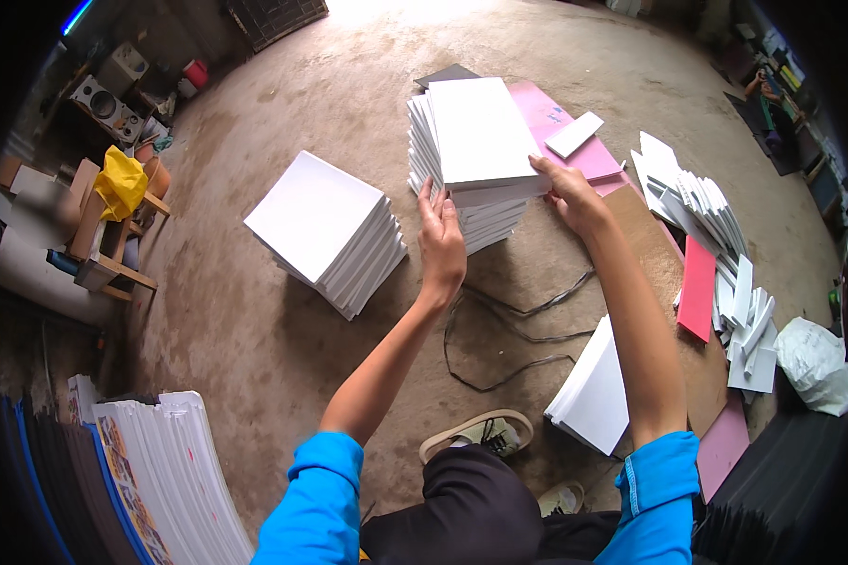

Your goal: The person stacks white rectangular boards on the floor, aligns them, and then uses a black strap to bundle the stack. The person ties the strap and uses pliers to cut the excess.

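Ahead of me, a tall stack of white rectangular boards (481, 127) stands on the floor, its layers fanned out along the left side. My left hand (441, 240) grips the stack's near left corner, with its fingers along the side and its thumb at the front edge. At the near right corner, my right hand (573, 195) closes on the upper boards; part of its fingers is hidden behind them. Left of my left hand sits a second stack of white boards (309, 215), turned at an angle. A smaller group of white boards (594, 391) rests beneath my right forearm.
Black cord (485, 386) loops over the floor before my shoes. Pink sheet (598, 160), a red board (695, 287), loose white offcuts (749, 325) and a white bag (813, 365) lie on the right. Left are upright stacked sheets (174, 471) and a wooden stool (113, 268).
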A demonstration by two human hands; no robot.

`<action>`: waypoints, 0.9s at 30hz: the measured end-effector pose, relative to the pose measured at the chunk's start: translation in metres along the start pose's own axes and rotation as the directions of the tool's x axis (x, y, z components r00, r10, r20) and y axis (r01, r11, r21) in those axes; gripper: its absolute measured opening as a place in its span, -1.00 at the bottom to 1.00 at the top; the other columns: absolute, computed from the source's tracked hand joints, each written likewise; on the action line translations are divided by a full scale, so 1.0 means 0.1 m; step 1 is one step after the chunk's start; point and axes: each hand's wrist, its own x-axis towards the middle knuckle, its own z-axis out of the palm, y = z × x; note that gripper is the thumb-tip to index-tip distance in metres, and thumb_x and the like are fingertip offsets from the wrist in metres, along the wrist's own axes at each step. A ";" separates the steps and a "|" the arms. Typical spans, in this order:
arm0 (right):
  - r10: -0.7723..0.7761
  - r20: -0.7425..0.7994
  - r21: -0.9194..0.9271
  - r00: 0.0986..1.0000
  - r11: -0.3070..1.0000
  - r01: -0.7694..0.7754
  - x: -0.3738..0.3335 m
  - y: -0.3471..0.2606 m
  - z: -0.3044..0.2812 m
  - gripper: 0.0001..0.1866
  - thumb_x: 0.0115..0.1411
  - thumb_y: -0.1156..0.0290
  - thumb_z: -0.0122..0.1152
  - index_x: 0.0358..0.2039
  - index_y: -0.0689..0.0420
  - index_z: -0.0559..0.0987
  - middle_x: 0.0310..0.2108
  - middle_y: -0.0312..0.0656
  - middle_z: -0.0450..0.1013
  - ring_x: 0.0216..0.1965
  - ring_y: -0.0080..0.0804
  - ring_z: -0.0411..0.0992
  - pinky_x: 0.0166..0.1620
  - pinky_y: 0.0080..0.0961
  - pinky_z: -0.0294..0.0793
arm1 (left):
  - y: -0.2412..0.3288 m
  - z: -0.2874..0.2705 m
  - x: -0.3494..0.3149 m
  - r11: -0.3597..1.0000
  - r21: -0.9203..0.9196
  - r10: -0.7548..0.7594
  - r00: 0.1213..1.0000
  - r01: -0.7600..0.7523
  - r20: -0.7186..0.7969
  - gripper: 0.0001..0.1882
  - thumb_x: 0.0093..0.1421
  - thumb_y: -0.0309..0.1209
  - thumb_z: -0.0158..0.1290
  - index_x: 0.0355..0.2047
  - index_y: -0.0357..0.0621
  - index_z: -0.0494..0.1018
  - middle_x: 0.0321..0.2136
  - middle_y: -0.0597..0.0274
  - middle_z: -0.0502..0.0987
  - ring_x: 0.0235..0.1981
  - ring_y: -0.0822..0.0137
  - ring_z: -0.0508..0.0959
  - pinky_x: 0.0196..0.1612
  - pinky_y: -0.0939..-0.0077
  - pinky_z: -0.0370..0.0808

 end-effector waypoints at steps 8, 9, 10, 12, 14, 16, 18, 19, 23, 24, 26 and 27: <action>-0.013 0.128 0.193 0.992 0.981 -0.012 -0.90 0.19 -0.59 -0.48 0.01 0.10 0.20 -0.17 0.26 0.39 -0.32 -0.23 0.32 -0.31 -0.57 0.21 -0.29 -0.64 0.19 | 0.17 0.02 -0.13 0.896 -0.214 -0.327 0.903 0.390 0.279 -0.06 0.07 0.31 -0.30 0.18 -0.20 -0.19 0.12 -0.12 0.01 0.02 -0.02 0.28 0.02 0.23 0.31; -0.032 0.148 0.222 0.988 0.975 -0.001 -1.08 0.35 -0.70 -0.49 0.01 0.12 0.20 -0.17 0.27 0.38 -0.31 -0.23 0.32 -0.30 -0.57 0.22 -0.29 -0.65 0.19 | 0.09 0.10 -0.13 0.867 -0.203 -0.376 0.865 0.455 0.332 0.00 0.05 0.28 -0.22 0.21 -0.22 -0.29 0.11 -0.19 0.03 0.03 -0.01 0.28 0.04 0.25 0.29; -0.005 0.134 0.178 0.991 0.984 -0.019 -1.34 0.47 -0.78 -0.45 0.02 0.13 0.19 -0.11 0.30 0.34 -0.26 -0.19 0.32 -0.24 -0.53 0.24 -0.22 -0.62 0.22 | 0.05 0.21 -0.16 0.886 -0.130 -0.373 0.851 0.445 0.370 0.01 0.06 0.20 -0.14 0.21 -0.23 -0.35 0.11 -0.22 0.04 0.05 0.03 0.26 0.04 0.30 0.28; 0.024 0.070 0.129 0.997 0.991 -0.032 -1.81 0.64 -0.97 -0.32 0.03 0.13 0.17 0.02 0.37 0.22 -0.15 -0.10 0.31 -0.10 -0.43 0.26 -0.08 -0.54 0.22 | -0.11 0.52 -0.31 0.918 -0.110 -0.288 0.830 0.382 0.477 0.02 0.07 -0.03 -0.01 0.21 -0.27 -0.46 0.11 -0.25 0.05 0.08 0.13 0.23 0.07 0.41 0.24; 0.055 -0.005 0.041 0.999 0.998 -0.054 -2.12 0.92 -1.28 -0.24 0.07 0.13 0.12 0.14 0.33 0.08 -0.02 0.00 0.23 0.02 -0.32 0.23 0.07 -0.44 0.15 | -0.27 0.87 -0.63 0.909 -0.234 -0.165 0.812 0.346 0.559 -0.02 0.08 -0.33 0.01 0.19 -0.34 -0.50 0.14 -0.19 0.03 0.11 0.24 0.18 0.12 0.55 0.13; 0.070 -0.193 0.076 0.979 0.996 -0.057 -2.38 1.04 -1.47 -0.29 0.16 0.15 0.00 0.18 0.25 0.00 0.10 0.02 0.11 0.12 -0.28 0.11 0.14 -0.41 0.06 | -0.32 1.16 -1.01 0.820 -0.287 -0.181 0.700 0.495 0.691 -0.06 0.09 -0.37 0.00 0.20 -0.33 -0.48 0.19 -0.08 -0.07 0.17 0.24 0.08 0.17 0.53 0.03; -0.070 -0.296 0.119 0.953 0.987 0.110 -2.44 1.33 -1.61 -0.36 0.23 0.19 -0.11 0.19 0.23 -0.04 0.15 0.00 0.05 0.18 -0.30 0.02 0.18 -0.43 -0.02 | -0.49 1.37 -1.36 0.849 -0.167 -0.177 0.568 0.501 0.804 -0.07 0.10 -0.37 -0.01 0.22 -0.28 -0.46 0.23 -0.03 -0.16 0.23 0.27 -0.03 0.21 0.50 -0.07; -0.016 -0.395 0.069 0.919 0.996 0.048 -2.47 1.44 -1.62 -0.40 0.24 0.20 -0.14 0.19 0.23 -0.01 0.15 -0.03 0.07 0.17 -0.31 0.04 0.17 -0.45 -0.01 | -0.52 1.44 -1.52 0.903 -0.078 -0.174 0.526 0.422 0.833 -0.07 0.10 -0.35 -0.02 0.22 -0.27 -0.47 0.24 -0.03 -0.20 0.25 0.27 -0.08 0.22 0.49 -0.11; -0.011 -0.507 0.114 0.862 0.990 0.080 -2.67 1.88 -1.78 -0.43 0.23 0.17 -0.11 0.15 0.23 0.08 0.12 -0.04 0.11 0.16 -0.28 0.05 0.17 -0.39 -0.01 | -0.78 1.63 -1.90 0.903 -0.024 -0.194 0.457 0.428 0.868 -0.03 0.05 -0.22 0.01 0.21 -0.34 -0.40 0.21 -0.20 -0.16 0.24 0.11 -0.08 0.22 0.42 -0.11; -0.009 -0.528 0.117 0.849 0.990 0.083 -2.73 2.04 -1.83 -0.43 0.23 0.15 -0.10 0.14 0.22 0.10 0.11 -0.03 0.13 0.16 -0.26 0.05 0.17 -0.36 -0.02 | -0.80 1.67 -2.00 0.928 0.096 -0.258 0.437 0.359 0.861 -0.02 0.05 -0.19 0.02 0.21 -0.34 -0.39 0.21 -0.20 -0.17 0.25 0.10 -0.10 0.22 0.41 -0.12; 0.056 -0.577 -0.009 0.815 0.997 -0.075 -2.81 2.36 -2.00 -0.44 0.21 0.12 -0.09 0.11 0.21 0.14 0.09 0.02 0.13 0.15 -0.14 0.04 0.17 -0.27 -0.02 | -0.74 1.78 -2.15 0.930 0.313 -0.366 0.407 0.191 0.837 -0.01 0.04 -0.15 0.03 0.21 -0.34 -0.38 0.22 -0.21 -0.20 0.26 0.07 -0.14 0.23 0.39 -0.14; 0.078 -0.585 -0.067 0.808 0.987 -0.144 -2.77 2.38 -1.99 -0.44 0.21 0.11 -0.08 0.09 0.20 0.15 0.07 0.05 0.13 0.14 -0.09 0.03 0.16 -0.23 -0.03 | -0.82 1.78 -2.16 0.925 0.353 -0.377 0.431 0.139 0.820 -0.01 0.04 -0.11 0.03 0.21 -0.35 -0.36 0.22 -0.21 -0.22 0.27 0.06 -0.16 0.23 0.38 -0.15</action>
